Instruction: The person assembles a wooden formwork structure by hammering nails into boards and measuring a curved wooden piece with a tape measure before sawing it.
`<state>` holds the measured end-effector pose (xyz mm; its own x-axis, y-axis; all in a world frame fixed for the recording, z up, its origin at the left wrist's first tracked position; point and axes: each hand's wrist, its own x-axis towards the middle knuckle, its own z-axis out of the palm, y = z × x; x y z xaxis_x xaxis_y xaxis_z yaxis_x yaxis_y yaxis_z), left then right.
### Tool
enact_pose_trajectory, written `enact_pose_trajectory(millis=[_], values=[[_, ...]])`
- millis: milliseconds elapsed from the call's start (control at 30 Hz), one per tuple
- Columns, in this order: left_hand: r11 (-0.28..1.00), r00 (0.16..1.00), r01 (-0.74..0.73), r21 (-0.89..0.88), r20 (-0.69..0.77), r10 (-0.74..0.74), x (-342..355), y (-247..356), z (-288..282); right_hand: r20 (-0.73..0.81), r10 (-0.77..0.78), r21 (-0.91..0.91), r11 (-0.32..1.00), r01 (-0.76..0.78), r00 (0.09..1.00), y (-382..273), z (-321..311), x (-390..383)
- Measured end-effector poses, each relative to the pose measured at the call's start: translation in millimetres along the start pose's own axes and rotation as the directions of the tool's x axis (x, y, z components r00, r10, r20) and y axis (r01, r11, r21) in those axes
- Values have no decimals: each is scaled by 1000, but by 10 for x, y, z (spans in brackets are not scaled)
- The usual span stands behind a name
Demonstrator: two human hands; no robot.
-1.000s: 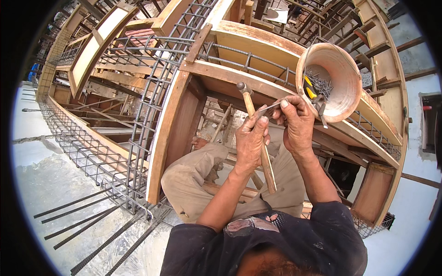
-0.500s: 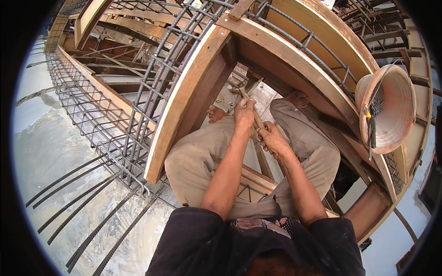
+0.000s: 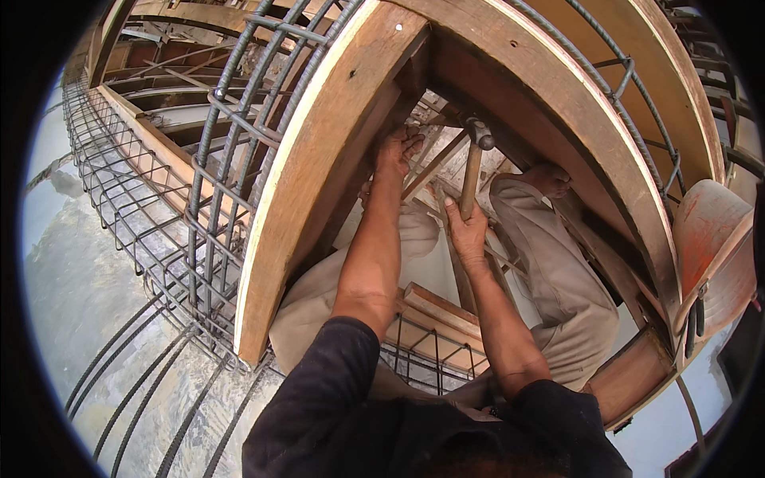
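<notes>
My right hand (image 3: 468, 229) is wrapped round the wooden handle of a hammer (image 3: 472, 171). Its metal head points up and away from me, near the inner corner of the wooden formwork. Farther left, my left hand (image 3: 396, 151) reaches up beside the inner face of the left formwork board (image 3: 335, 119). Its fingers are loosely bent and apart, and I see nothing in them. The curved right-hand formwork board (image 3: 550, 99) meets the left one beyond the hammer. Both of my legs are down inside this wooden frame.
Tied steel rebar (image 3: 227, 143) runs along the outside of the left board, with bar ends (image 3: 135, 358) sticking out over the concrete. A reddish bucket (image 3: 713, 255) hangs at the right with tool handles at its rim. Wooden struts (image 3: 458, 287) cross below my hands.
My hands have moved apart: the left has let go of the hammer and gone to the left board, while the right keeps the hammer, now raised upright. My view has moved closer to the frame.
</notes>
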<state>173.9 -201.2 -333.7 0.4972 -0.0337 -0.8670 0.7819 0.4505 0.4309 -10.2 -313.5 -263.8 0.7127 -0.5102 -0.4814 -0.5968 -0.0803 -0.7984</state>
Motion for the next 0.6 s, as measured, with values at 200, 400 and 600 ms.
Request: enact_pose_trajectory(millis=[200,400,600], values=[[994,1000,-1,-105,21,4,67,9,-81,36,-138,153,979,131,990,-145,207,280],[974,1000,-6,-225,-17,2,-3,60,103,45,-217,179,962,206,975,49,206,376],[913,1000,-28,-407,-20,21,54,19,56,107,-67,-7,998,68,992,103,239,356]])
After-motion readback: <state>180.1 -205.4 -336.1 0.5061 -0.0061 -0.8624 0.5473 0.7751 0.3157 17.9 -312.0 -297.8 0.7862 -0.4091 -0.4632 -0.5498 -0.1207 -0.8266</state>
